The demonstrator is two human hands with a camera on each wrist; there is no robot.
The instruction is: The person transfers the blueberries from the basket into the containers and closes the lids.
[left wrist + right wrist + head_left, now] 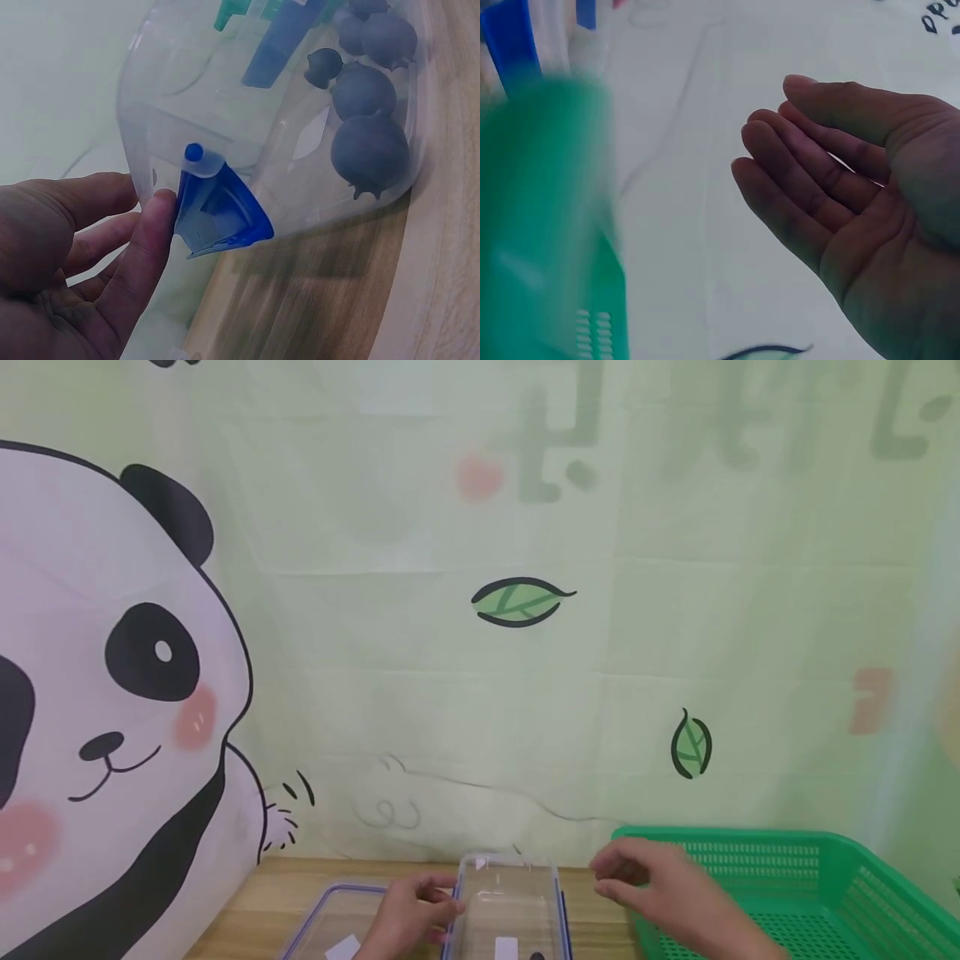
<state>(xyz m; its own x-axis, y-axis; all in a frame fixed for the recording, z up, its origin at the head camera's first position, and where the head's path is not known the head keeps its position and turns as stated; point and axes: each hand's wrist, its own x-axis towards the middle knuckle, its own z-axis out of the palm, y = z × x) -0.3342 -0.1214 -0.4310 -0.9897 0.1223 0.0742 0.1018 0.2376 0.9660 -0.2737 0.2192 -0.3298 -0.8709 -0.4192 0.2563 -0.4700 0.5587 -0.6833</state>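
Observation:
A clear plastic container [506, 902] with blue latches [221, 210] stands on the wooden table. My left hand [412, 914] is at its left side, thumb and fingers pinching the upper edge beside a latch that hangs outward. Several round, dark-blue fruits with small crowns, like blueberries [370, 154], lie on the container's floor, seen through the wall in the left wrist view. My right hand [660, 893] hovers in front of the green basket's left side, fingers loosely curved. Nothing is in that palm in the right wrist view.
To the right stands a green perforated basket [731, 837]. Left of the container lies a clear, blue-edged piece [311, 920] with a white label [343, 947]. Behind the wooden table [258, 897] hangs a pale green cloth [360, 635] printed with a panda and leaves.

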